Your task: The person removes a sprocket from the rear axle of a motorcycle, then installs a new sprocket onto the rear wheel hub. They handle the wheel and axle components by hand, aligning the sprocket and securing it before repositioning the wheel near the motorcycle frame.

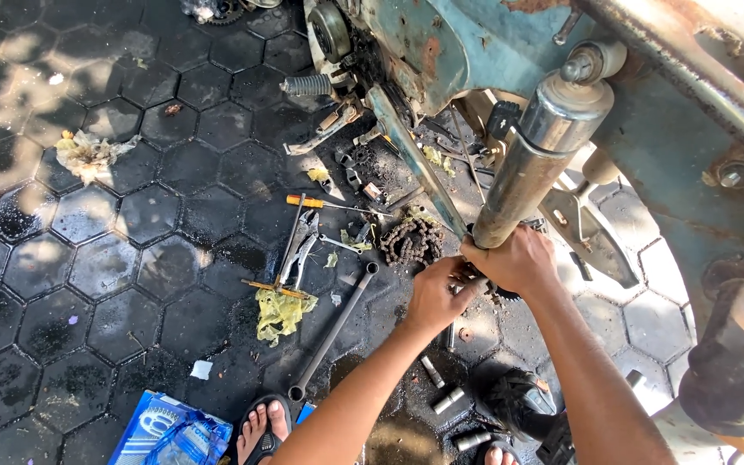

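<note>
A chrome shock absorber slants down from the rusty blue motorcycle frame. My right hand is wrapped around its lower end. My left hand sits just beside it, fingers curled on a small dark part at the shock's lower mount, which the hands mostly hide. A greasy drive chain lies piled on the ground just left of my hands.
On the wet hexagon paving lie a long socket wrench, pliers, an orange-handled screwdriver, yellow rags, several sockets and a blue box. My sandalled foot is at the bottom edge.
</note>
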